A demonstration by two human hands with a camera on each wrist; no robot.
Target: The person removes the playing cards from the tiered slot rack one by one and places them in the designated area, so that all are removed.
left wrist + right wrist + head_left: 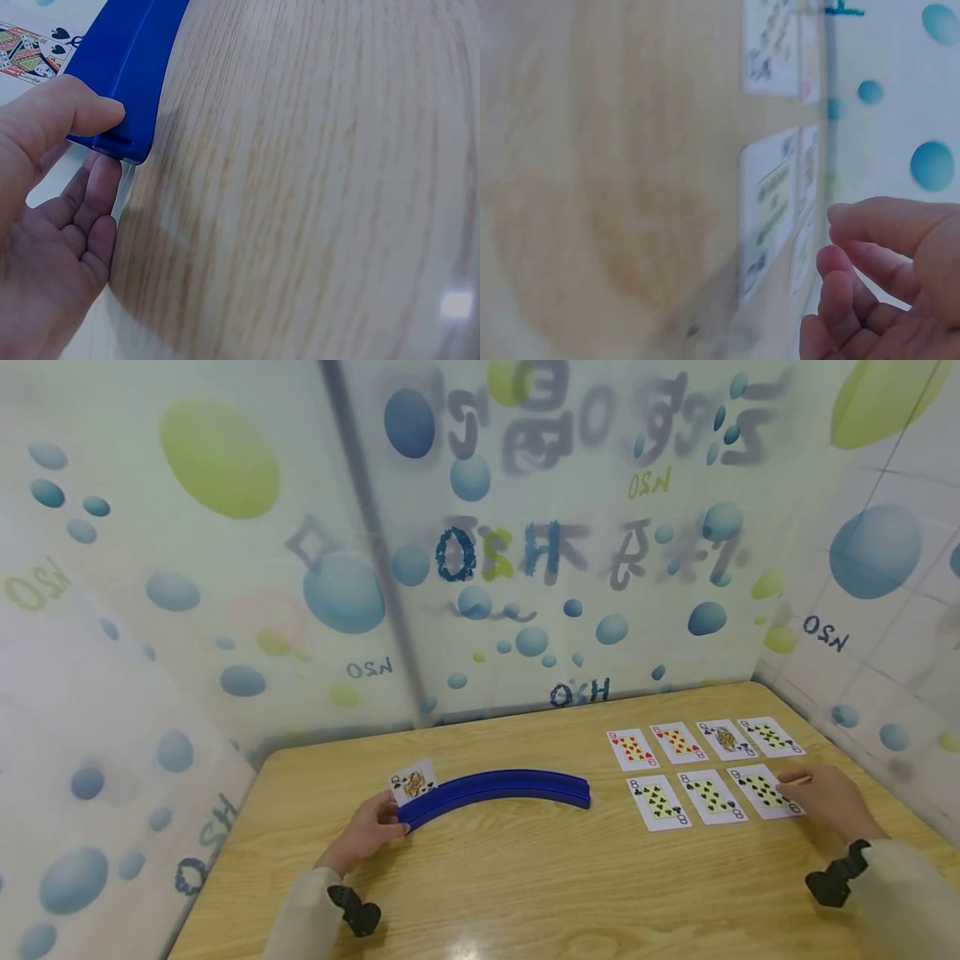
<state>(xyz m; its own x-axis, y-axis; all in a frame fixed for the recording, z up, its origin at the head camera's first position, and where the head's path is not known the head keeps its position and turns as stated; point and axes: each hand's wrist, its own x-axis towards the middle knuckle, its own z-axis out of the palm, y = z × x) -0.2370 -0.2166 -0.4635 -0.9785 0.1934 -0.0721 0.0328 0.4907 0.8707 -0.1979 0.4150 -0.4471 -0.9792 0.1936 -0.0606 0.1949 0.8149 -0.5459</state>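
A curved blue card holder lies on the wooden table, left of centre. At its left end stands a face card, a queen of spades, leaning in the holder. My left hand grips that same end; in the left wrist view the thumb presses on top with fingers below the edge. On the right, my right hand hovers over the right edge of a nine card in the front row. Its fingers are loosely bent with nothing between them in the right wrist view.
Face-up playing cards lie in two rows at the table's right, including an eight of clubs in front and a nine of hearts behind. A patterned curtain hangs along the table's far edge.
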